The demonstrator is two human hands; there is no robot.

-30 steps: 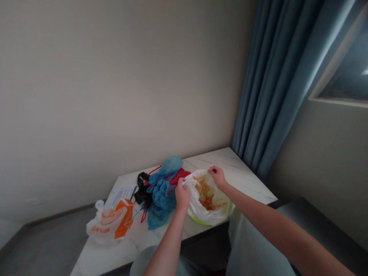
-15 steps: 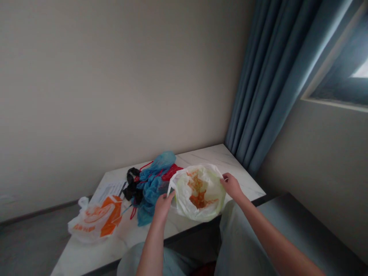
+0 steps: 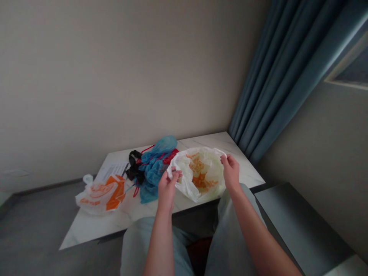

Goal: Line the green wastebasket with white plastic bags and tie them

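A white plastic bag (image 3: 185,186) with orange print is spread wide at its mouth, over the near right part of the marble-patterned table (image 3: 86,230). My left hand (image 3: 168,186) pinches the left side of its rim. The right side of the rim is gripped by my right hand (image 3: 230,170). Orange print shows through inside the bag; its bottom is hard to make out. Close behind my left hand lies a heap of crumpled blue plastic bags (image 3: 153,170), with a red bag (image 3: 171,156) and a black bag (image 3: 136,168) among them.
At the table's left end lies a white plastic bag with orange print (image 3: 100,195). A printed sheet (image 3: 110,171) is partly under it. Blue curtains (image 3: 276,92) hang at the right, beside a dark grey bench (image 3: 304,226). A wall (image 3: 143,76) stands behind the table.
My view has tilted, so the table sits higher in it. Both hands still hold the bag's rim; my right hand has turned more upright, and the bag's mouth has changed shape slightly.
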